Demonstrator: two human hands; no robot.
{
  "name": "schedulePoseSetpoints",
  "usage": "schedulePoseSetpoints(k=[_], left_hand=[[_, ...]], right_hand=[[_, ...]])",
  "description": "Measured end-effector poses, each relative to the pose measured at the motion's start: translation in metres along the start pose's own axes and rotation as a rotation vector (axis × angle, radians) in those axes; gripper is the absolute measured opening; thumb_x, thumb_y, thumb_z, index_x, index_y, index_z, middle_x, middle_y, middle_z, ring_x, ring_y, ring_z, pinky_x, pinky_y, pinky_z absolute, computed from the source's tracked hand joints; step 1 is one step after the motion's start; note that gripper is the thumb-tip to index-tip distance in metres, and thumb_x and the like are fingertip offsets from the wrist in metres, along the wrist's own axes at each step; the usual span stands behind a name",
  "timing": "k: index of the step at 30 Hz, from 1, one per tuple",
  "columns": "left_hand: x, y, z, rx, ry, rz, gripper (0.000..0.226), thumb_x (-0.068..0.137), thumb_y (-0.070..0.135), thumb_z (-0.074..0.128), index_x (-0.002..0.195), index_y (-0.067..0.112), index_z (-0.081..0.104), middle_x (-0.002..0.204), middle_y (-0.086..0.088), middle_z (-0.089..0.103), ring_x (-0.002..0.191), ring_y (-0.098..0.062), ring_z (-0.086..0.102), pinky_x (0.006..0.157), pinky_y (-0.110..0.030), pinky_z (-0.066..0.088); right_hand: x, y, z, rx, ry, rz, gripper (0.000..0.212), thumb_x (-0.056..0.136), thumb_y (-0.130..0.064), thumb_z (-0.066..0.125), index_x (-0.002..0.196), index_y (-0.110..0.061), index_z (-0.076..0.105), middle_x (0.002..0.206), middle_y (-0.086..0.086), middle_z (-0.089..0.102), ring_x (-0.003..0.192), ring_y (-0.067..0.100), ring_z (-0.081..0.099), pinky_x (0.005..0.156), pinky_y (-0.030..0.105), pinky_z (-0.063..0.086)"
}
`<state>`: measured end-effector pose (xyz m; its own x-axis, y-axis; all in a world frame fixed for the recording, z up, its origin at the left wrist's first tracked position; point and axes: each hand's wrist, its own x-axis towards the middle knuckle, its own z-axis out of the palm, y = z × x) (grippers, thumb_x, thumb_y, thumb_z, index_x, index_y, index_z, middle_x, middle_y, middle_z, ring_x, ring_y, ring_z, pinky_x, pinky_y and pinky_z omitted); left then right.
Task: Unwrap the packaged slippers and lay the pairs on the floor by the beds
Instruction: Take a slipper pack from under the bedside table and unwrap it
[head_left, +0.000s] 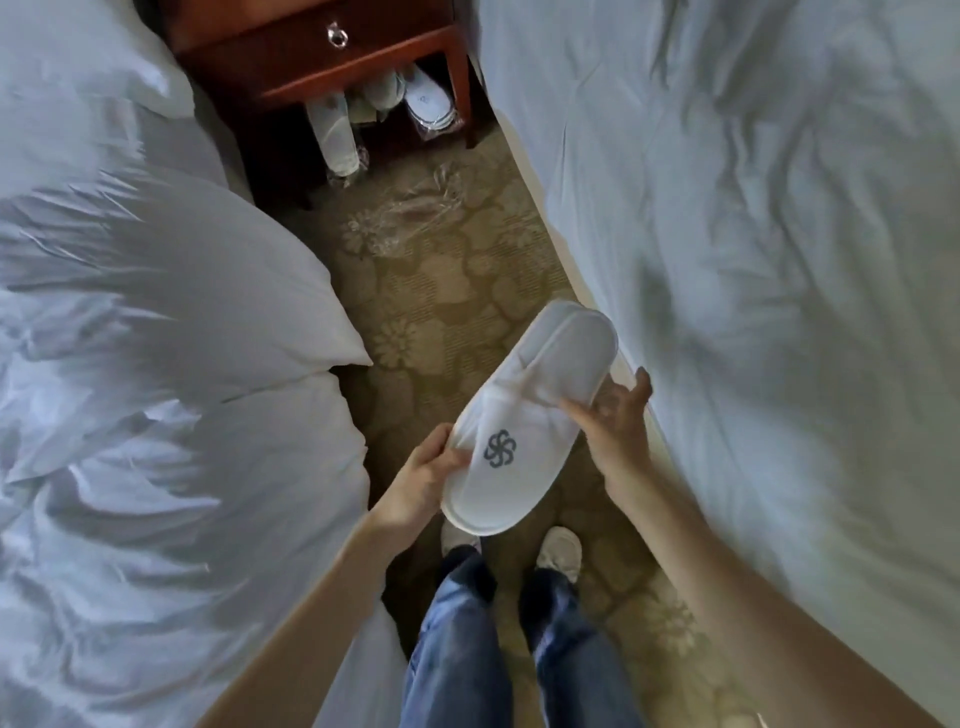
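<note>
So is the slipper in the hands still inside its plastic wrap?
Out: the slipper is bare, its logo clear; empty wrap lies on the carpet.

wooden nightstand (332, 57) with ring-pull drawer (337, 35); flowered carpet (441, 291); blue jeans (457, 649); pale shoes (560, 551).

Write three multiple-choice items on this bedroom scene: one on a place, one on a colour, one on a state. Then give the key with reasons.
1. Where do the wrapped slippers lie?
A. On the right bed
B. Under the nightstand
C. On the pillow

2. What colour is the logo on the held slipper?
A. Grey-blue
B. Red
C. Gold

3. How is the held slipper being handled?
A. Lying on the carpet
B. Sealed in plastic
C. Unwrapped, held in both hands

Key: B, the packs sit in the open space beneath the nightstand. A, the pinwheel mark is grey-blue on white. C, the left hand and right hand grip its sides with bare fingers, above the carpet.
</note>
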<state>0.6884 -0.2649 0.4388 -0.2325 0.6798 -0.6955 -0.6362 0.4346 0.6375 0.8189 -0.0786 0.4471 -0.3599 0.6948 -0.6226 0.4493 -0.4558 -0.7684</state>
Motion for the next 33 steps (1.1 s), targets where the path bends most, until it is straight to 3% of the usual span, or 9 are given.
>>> schedulePoseSetpoints(k=[3, 7, 10, 14, 18, 23, 27, 30, 33], left_hand=[[0.029, -0.029, -0.009, -0.094, 0.007, -0.001, 0.047, 0.080, 0.029, 0.067, 0.124, 0.021, 0.053, 0.118, -0.012, 0.066, 0.103, -0.031, 0.066, 0.074, -0.033, 0.057], [0.081, -0.063, -0.032, -0.078, -0.085, 0.029, 0.045, 0.092, 0.040, 0.049, 0.135, 0.023, 0.048, 0.124, -0.016, 0.061, 0.104, -0.031, 0.065, 0.075, -0.034, 0.056], [0.133, -0.093, -0.053, -0.138, -0.015, -0.011, 0.048, 0.094, 0.054, 0.041, 0.131, 0.027, 0.055, 0.126, -0.010, 0.063, 0.110, -0.028, 0.063, 0.081, -0.036, 0.054], [0.222, -0.150, -0.089, -0.156, 0.070, 0.011, 0.042, 0.088, 0.034, 0.061, 0.128, 0.022, 0.057, 0.123, -0.012, 0.065, 0.109, -0.033, 0.064, 0.085, -0.045, 0.055], [0.321, -0.200, -0.121, -0.171, 0.204, 0.040, 0.028, 0.094, 0.022, 0.056, 0.122, 0.020, 0.058, 0.116, -0.007, 0.070, 0.102, -0.025, 0.069, 0.079, -0.041, 0.056], [0.445, -0.238, -0.152, 0.135, 0.290, 0.085, 0.024, 0.096, 0.024, 0.054, 0.119, 0.021, 0.058, 0.105, -0.001, 0.073, 0.086, -0.017, 0.071, 0.069, -0.032, 0.057], [0.509, -0.254, -0.159, 0.356, 0.377, 0.135, 0.018, 0.098, 0.019, 0.050, 0.112, 0.015, 0.060, 0.104, -0.010, 0.068, 0.080, -0.020, 0.064, 0.070, -0.032, 0.053], [0.535, -0.254, -0.156, 0.476, 0.395, 0.217, 0.018, 0.097, 0.018, 0.052, 0.111, 0.014, 0.063, 0.097, -0.004, 0.068, 0.075, -0.011, 0.063, 0.063, -0.023, 0.049], [0.552, -0.245, -0.149, 0.636, 0.370, 0.305, 0.025, 0.095, 0.016, 0.053, 0.118, 0.012, 0.063, 0.110, -0.008, 0.069, 0.089, -0.014, 0.065, 0.076, -0.024, 0.050]], right_hand=[[0.017, 0.053, 0.006, 0.186, -0.097, 0.205, 0.054, 0.076, -0.031, 0.077, 0.124, -0.013, 0.056, 0.114, 0.004, 0.068, 0.107, 0.026, 0.065, 0.082, 0.041, 0.058], [0.061, 0.106, 0.024, 0.316, -0.120, 0.222, 0.035, 0.082, -0.024, 0.072, 0.114, -0.011, 0.066, 0.113, 0.011, 0.070, 0.107, 0.029, 0.065, 0.092, 0.049, 0.053], [0.111, 0.148, 0.033, 0.408, -0.128, 0.245, 0.038, 0.083, -0.016, 0.070, 0.120, -0.007, 0.063, 0.119, 0.015, 0.068, 0.111, 0.032, 0.063, 0.094, 0.046, 0.052], [0.186, 0.216, 0.042, 0.458, -0.163, 0.240, 0.043, 0.087, -0.014, 0.065, 0.129, -0.011, 0.057, 0.121, 0.013, 0.067, 0.112, 0.031, 0.063, 0.096, 0.048, 0.050], [0.266, 0.287, 0.041, 0.463, -0.066, 0.273, 0.043, 0.086, -0.017, 0.068, 0.128, -0.015, 0.058, 0.118, 0.010, 0.068, 0.108, 0.030, 0.065, 0.089, 0.044, 0.053], [0.361, 0.368, 0.026, 0.537, 0.038, 0.346, 0.045, 0.088, -0.009, 0.062, 0.132, -0.008, 0.053, 0.123, 0.017, 0.064, 0.109, 0.035, 0.062, 0.090, 0.047, 0.051], [0.400, 0.411, 0.021, 0.574, 0.090, 0.378, 0.042, 0.094, -0.006, 0.050, 0.136, -0.005, 0.049, 0.129, 0.017, 0.059, 0.108, 0.032, 0.059, 0.085, 0.043, 0.049], [0.412, 0.423, 0.021, 0.574, 0.130, 0.411, 0.041, 0.095, -0.004, 0.048, 0.136, -0.005, 0.048, 0.113, 0.013, 0.063, 0.091, 0.026, 0.060, 0.071, 0.036, 0.048], [0.419, 0.426, 0.021, 0.574, 0.144, 0.424, 0.040, 0.093, -0.004, 0.052, 0.133, -0.010, 0.051, 0.102, 0.008, 0.064, 0.083, 0.020, 0.060, 0.063, 0.032, 0.047]])
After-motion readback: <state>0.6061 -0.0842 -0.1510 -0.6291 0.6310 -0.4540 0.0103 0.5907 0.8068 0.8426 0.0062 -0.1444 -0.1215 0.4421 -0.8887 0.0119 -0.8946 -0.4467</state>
